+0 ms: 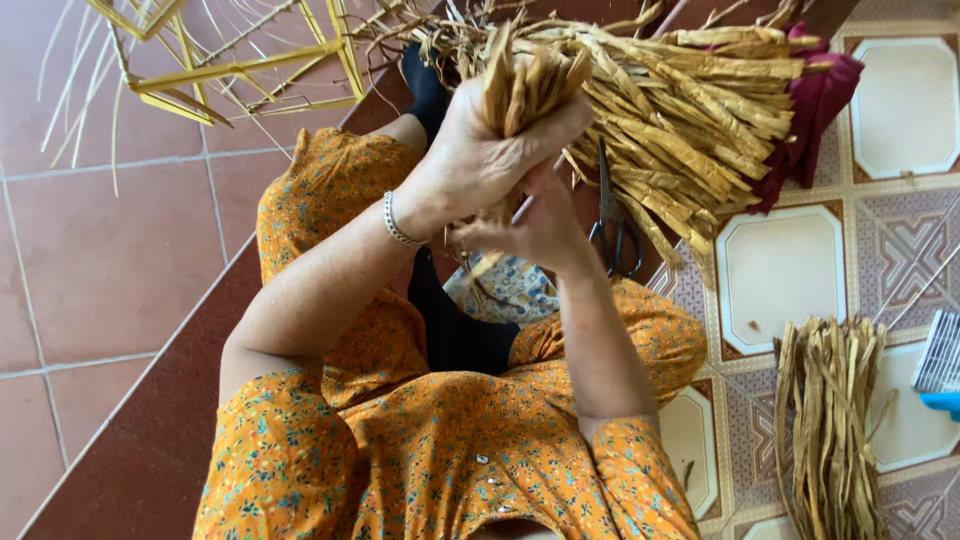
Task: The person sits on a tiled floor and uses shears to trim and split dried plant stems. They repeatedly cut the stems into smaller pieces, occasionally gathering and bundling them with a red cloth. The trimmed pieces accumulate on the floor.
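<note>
My left hand (490,145), with a silver bracelet on the wrist, is closed around a small bunch of dried tan straw strips (525,85) and holds it upright in front of me. Just below it, my right hand (535,225) grips the lower ends of the same bunch. Behind the hands lies a big sheaf of the same dried strips (690,110), fanned out over a dark red cloth (815,110). A pair of black-handled scissors (615,225) lies on the floor under the sheaf, right of my right hand.
I sit on the floor in orange flowered clothes (440,440) with black socks. A yellow stick frame (235,60) lies at top left on red tiles. Another bundle of strips (830,430) and a blue brush-like tool (940,365) lie at right on patterned tiles.
</note>
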